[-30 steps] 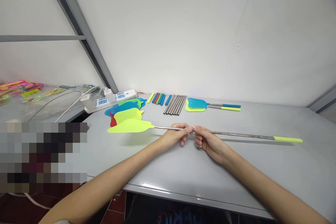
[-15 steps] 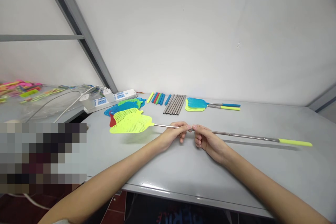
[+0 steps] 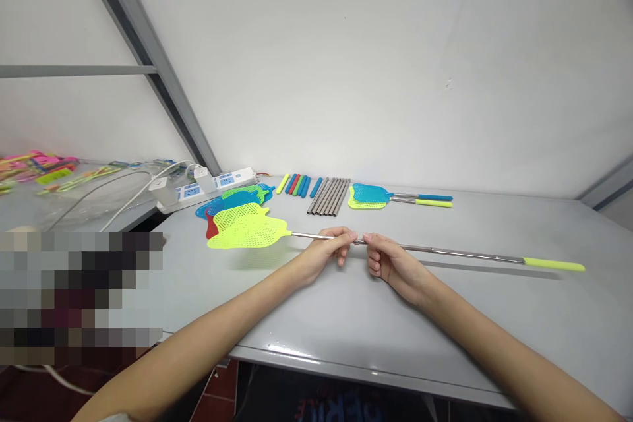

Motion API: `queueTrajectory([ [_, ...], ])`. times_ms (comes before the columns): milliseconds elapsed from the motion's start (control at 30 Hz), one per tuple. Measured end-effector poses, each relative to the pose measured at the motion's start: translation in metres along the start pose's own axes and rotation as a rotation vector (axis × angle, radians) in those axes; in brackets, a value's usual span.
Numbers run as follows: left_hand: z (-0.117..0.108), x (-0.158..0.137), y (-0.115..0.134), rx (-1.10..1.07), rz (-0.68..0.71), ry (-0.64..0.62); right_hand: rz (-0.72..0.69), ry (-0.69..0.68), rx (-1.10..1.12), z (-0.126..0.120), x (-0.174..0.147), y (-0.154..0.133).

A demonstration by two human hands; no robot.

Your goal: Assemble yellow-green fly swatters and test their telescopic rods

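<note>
A telescopic fly swatter [image 3: 465,255] is stretched out long above the table, level across my view. Its yellow-green mesh head points left and its yellow-green grip right. My left hand [image 3: 332,249] pinches the metal rod on the side nearer the head. Just to the right, my right hand [image 3: 390,260] pinches the same rod, thumb against fingers. A short bit of rod shows between the two hands. Behind the held head lie loose swatter heads [image 3: 237,214] in yellow-green, red, blue and green, overlapping each other.
Along the wall lie coloured handle grips [image 3: 299,185], a row of metal rods [image 3: 329,197] and two shortened swatters [image 3: 370,194]. A white power strip [image 3: 232,179] with plugs and cables stands at the back left. Colourful pieces and plastic bags cover the side table [image 3: 74,175].
My hands have parted very slightly, and the yellow-green grip end has shifted a little left and up. The rest stays in place.
</note>
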State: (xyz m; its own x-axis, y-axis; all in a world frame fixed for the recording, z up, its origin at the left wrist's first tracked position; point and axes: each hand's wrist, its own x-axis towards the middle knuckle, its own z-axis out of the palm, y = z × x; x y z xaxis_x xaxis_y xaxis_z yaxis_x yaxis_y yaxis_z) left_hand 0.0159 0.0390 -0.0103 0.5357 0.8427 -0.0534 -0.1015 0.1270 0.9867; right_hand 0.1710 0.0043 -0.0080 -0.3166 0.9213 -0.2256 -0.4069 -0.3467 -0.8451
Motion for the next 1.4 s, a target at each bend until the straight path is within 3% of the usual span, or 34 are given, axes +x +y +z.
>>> queueTrajectory([
  [1400, -0.0007, -0.0017, 0.0005, 0.018, -0.002, -0.004, 0.018, 0.015, -0.019, -0.0019, 0.0022, 0.0018],
])
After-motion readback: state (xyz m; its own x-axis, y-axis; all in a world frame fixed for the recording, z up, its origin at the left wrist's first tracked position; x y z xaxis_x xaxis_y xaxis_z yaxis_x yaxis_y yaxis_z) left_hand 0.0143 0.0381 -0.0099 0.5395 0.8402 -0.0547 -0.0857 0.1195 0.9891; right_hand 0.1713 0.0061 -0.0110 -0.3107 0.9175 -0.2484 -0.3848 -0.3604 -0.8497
